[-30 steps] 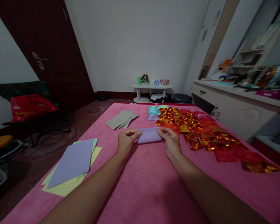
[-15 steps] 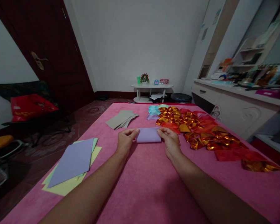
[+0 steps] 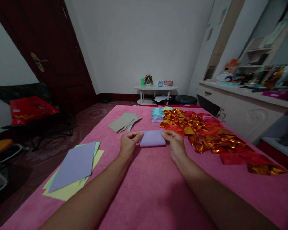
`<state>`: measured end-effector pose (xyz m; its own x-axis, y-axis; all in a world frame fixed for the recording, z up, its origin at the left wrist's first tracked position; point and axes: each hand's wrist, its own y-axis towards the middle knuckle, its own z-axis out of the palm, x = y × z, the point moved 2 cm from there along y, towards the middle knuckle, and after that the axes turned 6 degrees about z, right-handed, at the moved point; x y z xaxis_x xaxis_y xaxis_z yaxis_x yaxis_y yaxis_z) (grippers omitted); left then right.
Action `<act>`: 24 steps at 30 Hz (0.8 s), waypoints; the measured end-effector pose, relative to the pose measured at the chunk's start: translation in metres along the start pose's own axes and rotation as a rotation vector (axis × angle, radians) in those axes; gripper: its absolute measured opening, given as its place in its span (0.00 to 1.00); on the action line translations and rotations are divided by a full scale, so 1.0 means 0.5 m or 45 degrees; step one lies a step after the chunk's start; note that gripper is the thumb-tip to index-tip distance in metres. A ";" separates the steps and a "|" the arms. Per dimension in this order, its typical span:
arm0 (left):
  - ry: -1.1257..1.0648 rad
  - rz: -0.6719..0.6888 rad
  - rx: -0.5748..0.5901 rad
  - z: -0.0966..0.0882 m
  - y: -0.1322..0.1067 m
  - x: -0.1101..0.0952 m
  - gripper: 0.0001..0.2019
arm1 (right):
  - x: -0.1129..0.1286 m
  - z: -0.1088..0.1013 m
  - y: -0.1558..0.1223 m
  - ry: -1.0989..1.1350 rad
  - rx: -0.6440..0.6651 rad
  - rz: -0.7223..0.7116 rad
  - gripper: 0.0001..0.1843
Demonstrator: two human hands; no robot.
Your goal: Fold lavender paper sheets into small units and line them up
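Note:
A folded sheet of purple paper [image 3: 153, 138] is stretched between my two hands over the pink-covered table [image 3: 148, 188]. My left hand [image 3: 129, 143] pinches its left end between thumb and fingers. At the right end, my right hand [image 3: 174, 143] grips it the same way. Beyond my left hand lies a fanned stack of grey paper pieces [image 3: 125, 122]. Nearer to me on the left are larger sheets, a purple one [image 3: 74, 166] on top of green and yellow ones [image 3: 64, 194].
Rows of shiny gold folded foil pieces [image 3: 177, 118] and red ones [image 3: 235, 157] cover the table's right side. Light blue folded pieces [image 3: 157, 111] sit at the far edge. A white dresser [image 3: 244, 105] stands to the right, a chair with a red bag [image 3: 32, 108] to the left.
Both hands keep their hold on the purple paper with almost no movement. The whole view has shifted very slightly.

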<state>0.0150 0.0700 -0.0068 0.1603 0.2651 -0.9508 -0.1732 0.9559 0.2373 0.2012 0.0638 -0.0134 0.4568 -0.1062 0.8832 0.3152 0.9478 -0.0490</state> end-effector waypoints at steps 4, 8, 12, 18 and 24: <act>-0.004 0.033 0.004 -0.001 0.001 0.002 0.14 | 0.000 -0.001 0.000 0.030 0.000 -0.002 0.14; 0.012 0.052 0.005 -0.003 0.001 0.001 0.14 | 0.002 0.001 -0.001 0.059 0.009 -0.005 0.15; 0.026 0.068 -0.017 -0.003 0.002 -0.004 0.13 | 0.003 0.003 -0.002 0.073 0.005 -0.004 0.17; 0.029 0.104 -0.012 0.000 0.001 -0.006 0.12 | 0.001 0.001 0.000 0.053 0.002 -0.010 0.18; -0.050 0.071 -0.009 -0.003 0.003 0.000 0.18 | 0.002 0.002 -0.003 0.035 0.001 -0.021 0.18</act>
<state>0.0131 0.0711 -0.0069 0.1882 0.3229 -0.9275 -0.1898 0.9386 0.2882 0.2004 0.0623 -0.0118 0.4738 -0.1303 0.8709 0.3224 0.9460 -0.0338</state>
